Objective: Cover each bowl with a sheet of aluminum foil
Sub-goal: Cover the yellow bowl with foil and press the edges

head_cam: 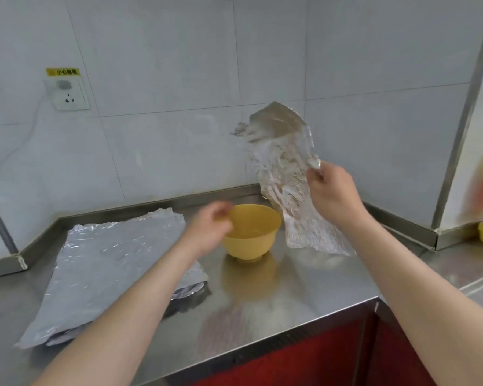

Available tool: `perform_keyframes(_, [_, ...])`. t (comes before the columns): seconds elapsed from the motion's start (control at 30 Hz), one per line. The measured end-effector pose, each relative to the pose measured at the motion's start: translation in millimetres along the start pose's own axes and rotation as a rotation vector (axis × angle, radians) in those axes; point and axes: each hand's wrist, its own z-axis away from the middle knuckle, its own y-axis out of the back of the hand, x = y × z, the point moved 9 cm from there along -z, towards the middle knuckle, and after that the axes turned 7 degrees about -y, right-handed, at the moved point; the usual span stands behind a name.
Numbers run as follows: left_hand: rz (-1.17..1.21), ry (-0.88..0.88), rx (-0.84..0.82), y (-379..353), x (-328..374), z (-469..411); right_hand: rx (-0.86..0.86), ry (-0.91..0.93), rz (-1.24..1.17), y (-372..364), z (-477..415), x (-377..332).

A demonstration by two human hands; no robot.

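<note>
Right hand pinches a crumpled foil sheet aloft; left hand, blurred at the yellow bowl rim, grip unclear.

We are stretching both bare forearms forward. Our right hand is raised, pinching the foil sheet at its edge. Our left hand is hanging lower, fingers curled, too blurred to judge its grip.
</note>
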Motion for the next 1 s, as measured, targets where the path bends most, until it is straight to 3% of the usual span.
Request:
perform_keyframes(0.07, [-0.441, -0.094, -0.258, -41.3, -19.1, 3.9, 0.012, -0.091, -0.061, 7.5, -13.6, 10.8])
perform_keyframes(0.13, [-0.578, -0.144, -0.261, -48.9, -23.2, 2.8, 0.033, -0.139, -0.118, 15.4, -22.4, 17.7])
perform_keyframes(0.3, [-0.511, -0.251, -0.252, -45.5, -6.0, 17.9, 0.055, -0.095, -0.200, 28.3, -25.3, 15.5])
perform_keyframes(0.53, [-0.428, -0.348, -0.272, -33.7, 28.0, 65.2, 0.002, 0.347, 0.352, -13.7, 12.1, -30.9])
perform_keyframes(0.6, [-0.459, -0.509, -0.154, -18.0, 53.9, 76.4, -0.073, 0.421, 0.470, -40.9, 27.8, -28.8])
perform_keyframes(0.67, [-0.546, -0.795, 0.108, 5.4, 92.3, 97.4, -0.130, 0.499, 0.529, -61.8, 44.1, -26.2])
perform_keyframes(0.73, [-0.718, -0.907, 0.232, 11.4, 112.1, 112.0, -0.135, 0.639, 0.561, -78.2, 62.2, -27.1])
perform_keyframes(0.83, [-0.981, -0.773, 0.138, -3.4, 95.7, 95.1, -0.129, 0.782, 0.547, -92.4, 82.6, -28.6])
perform_keyframes(1.0, [-0.962, -0.740, -0.002, -18.6, 56.9, 81.3, -0.156, 0.820, 0.547, -95.7, 89.9, -12.0])
